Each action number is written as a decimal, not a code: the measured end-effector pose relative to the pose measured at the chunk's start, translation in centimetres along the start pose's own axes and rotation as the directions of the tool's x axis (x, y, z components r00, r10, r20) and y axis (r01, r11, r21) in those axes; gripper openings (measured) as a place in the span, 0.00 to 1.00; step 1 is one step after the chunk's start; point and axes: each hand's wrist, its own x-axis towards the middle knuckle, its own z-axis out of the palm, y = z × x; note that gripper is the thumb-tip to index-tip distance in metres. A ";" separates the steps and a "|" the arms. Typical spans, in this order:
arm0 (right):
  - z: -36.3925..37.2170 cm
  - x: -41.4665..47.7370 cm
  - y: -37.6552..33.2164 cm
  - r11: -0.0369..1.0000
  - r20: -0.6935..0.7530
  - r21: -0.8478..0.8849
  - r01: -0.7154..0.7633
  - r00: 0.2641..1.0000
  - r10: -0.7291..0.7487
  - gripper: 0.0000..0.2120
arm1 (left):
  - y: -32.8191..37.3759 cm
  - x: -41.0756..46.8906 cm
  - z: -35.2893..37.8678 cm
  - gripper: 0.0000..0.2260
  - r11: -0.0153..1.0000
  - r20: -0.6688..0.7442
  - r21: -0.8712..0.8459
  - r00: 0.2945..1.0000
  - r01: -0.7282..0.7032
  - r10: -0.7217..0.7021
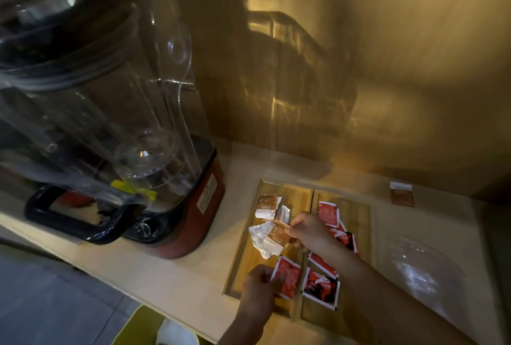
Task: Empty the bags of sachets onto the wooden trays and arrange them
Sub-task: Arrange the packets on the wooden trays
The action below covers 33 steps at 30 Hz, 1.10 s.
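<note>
Two wooden trays lie side by side on the counter: the left tray (249,248) and the right tray (356,220). Brown and white sachets (266,206) are scattered over the left tray. Red sachets (327,213) lie on the right tray. My right hand (311,230) reaches across both trays and pinches a brown sachet (278,236) at its corner. My left hand (260,289) holds a red sachet (289,275) at the near end of the left tray. Another red sachet (322,288) lies beside it.
A big blender (110,123) with a clear cover and red base stands on the left. An empty clear plastic bag (425,270) lies right of the trays. One brown sachet (401,194) lies apart near the back wall. A yellow-green bin (138,328) sits below the counter edge.
</note>
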 end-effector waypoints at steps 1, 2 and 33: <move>-0.4 -0.1 0.1 1.000 -0.027 0.002 0.015 1.000 -0.015 0.03 | 0.4 -0.1 0.4 0.06 1.000 0.012 0.000 1.000 -0.009 0.009; -0.9 -0.2 0.3 0.999 -0.058 0.002 0.032 0.998 -0.032 0.02 | 0.7 -0.1 0.7 0.07 1.000 0.029 0.003 0.999 -0.021 0.020; -7.1 -6.8 18.6 0.794 -0.585 -0.464 -0.393 0.809 0.059 0.33 | 5.7 2.8 10.0 0.20 0.628 0.098 0.716 0.935 -0.305 0.342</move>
